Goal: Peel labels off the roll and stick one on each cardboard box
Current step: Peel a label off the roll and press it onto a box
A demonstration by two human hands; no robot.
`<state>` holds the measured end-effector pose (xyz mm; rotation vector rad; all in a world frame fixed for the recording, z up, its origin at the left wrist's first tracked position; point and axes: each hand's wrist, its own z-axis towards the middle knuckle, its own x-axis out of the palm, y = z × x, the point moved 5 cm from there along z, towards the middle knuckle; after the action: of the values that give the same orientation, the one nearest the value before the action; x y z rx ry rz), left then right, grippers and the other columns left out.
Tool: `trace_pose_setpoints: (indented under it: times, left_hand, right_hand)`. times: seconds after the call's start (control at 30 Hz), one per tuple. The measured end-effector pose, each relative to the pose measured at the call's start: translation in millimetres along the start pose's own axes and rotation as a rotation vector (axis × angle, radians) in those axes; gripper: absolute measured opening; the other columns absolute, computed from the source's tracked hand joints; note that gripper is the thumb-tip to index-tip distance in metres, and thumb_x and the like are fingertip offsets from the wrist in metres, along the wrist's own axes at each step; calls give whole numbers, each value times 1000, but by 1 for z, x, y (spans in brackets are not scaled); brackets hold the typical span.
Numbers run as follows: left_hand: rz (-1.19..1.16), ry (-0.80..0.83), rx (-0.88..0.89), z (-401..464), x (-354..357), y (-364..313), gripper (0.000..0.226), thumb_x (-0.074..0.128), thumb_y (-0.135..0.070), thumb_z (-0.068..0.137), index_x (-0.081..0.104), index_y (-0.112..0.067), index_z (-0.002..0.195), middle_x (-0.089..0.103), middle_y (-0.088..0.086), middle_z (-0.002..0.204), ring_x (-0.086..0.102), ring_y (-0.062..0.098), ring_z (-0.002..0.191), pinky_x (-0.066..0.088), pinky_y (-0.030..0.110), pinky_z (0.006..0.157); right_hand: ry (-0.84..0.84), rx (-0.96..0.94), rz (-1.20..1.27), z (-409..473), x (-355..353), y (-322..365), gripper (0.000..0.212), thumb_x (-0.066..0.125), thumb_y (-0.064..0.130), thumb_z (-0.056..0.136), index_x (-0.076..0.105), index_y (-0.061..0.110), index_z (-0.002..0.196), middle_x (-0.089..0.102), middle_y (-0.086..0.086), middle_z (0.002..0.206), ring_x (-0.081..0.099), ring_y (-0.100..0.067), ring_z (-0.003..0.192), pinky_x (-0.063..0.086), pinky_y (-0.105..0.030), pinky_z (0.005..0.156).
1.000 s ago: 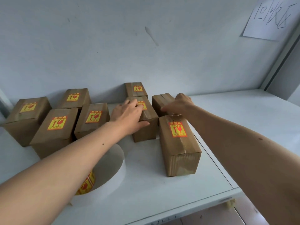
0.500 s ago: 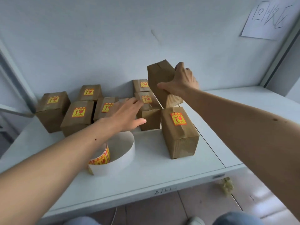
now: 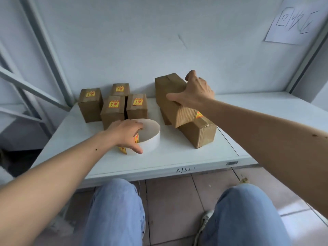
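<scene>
The right hand (image 3: 195, 93) is gripping a tilted unlabelled box (image 3: 170, 96) that may be slipping, while the left hand (image 3: 126, 134) is clutching the label roll (image 3: 150, 137).

My right hand (image 3: 197, 91) has lifted the plain, unlabelled brown cardboard box (image 3: 170, 96) off the white table (image 3: 177, 157), where it sat a second ago, and now grips it tilted above the labelled brown cardboard box (image 3: 198, 133). My left hand (image 3: 126, 134) has come back from the boxes and now holds the white label roll (image 3: 150, 135), fingers inside the rim, thumb outside.
</scene>
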<state>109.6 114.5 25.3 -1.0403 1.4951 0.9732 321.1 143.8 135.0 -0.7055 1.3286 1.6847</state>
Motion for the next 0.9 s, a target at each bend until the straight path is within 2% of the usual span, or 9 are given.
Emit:
trace_pose_setpoints:
  times: [0.07,0.13,0.27,0.4,0.5,0.63,0.8,0.83,0.9]
  left_hand:
    - [49,5,11,-8,6,-1,83,76,-50,65,41,-27,136,48,-3,137,49,22,122,48,38,89]
    - [108,-27,15,-16,8,-1,73,77,-32,70,42,-27,135,49,-3,134,54,24,114,51,35,79]
    - [48,-68,2,-28,16,6,70,68,-4,75,39,-27,134,50,1,125,59,28,99,56,39,69]
    - [-149,-117,-16,-37,14,9,45,59,-3,86,47,-20,126,62,8,111,60,28,95,55,45,75]
    - [-353,-184,-42,-40,5,9,41,60,-1,86,50,-19,122,63,2,103,61,23,96,56,43,76]
    - [-524,-261,-65,-34,-8,11,37,67,-6,83,48,-22,111,64,-3,91,64,18,88,58,43,75]
    - [-648,-352,-34,-27,-23,6,28,69,-9,83,48,-19,97,63,2,92,63,17,85,54,29,68]
    - [-662,-351,-19,-26,-25,4,25,68,-10,84,49,-19,98,62,2,92,62,17,85,52,27,66]
    - [-693,-324,16,-23,-25,1,21,64,-11,87,55,-22,102,59,2,93,60,15,84,52,26,67]
  right_hand:
    - [36,26,-17,-15,5,-6,75,70,56,56,42,20,117,56,-3,108,56,-28,103,39,-34,73]
    - [68,34,-38,-28,8,-8,74,71,57,57,43,21,116,55,-2,107,56,-27,101,38,-34,72]
    - [105,54,-98,-47,13,-8,73,70,58,58,44,19,114,54,-2,101,54,-27,95,36,-34,69]
    - [138,75,-177,-56,25,-10,77,67,58,58,46,15,118,57,-7,109,58,-31,101,40,-34,71]
    - [197,93,-226,-62,38,-15,80,66,57,62,44,13,125,57,-10,117,58,-33,106,41,-35,71]
    - [249,121,-232,-68,57,-23,78,65,56,71,40,12,132,54,-14,124,56,-34,111,40,-35,70]
    - [348,126,-199,-70,76,-34,89,56,66,80,28,11,144,39,-19,141,46,-38,124,44,-42,86]
    - [343,100,-226,-69,75,-33,86,53,67,82,31,12,144,37,-18,142,44,-39,126,44,-44,89]
    - [221,-17,-299,-64,66,-21,73,52,65,83,46,13,134,41,-14,138,43,-35,125,42,-44,92]
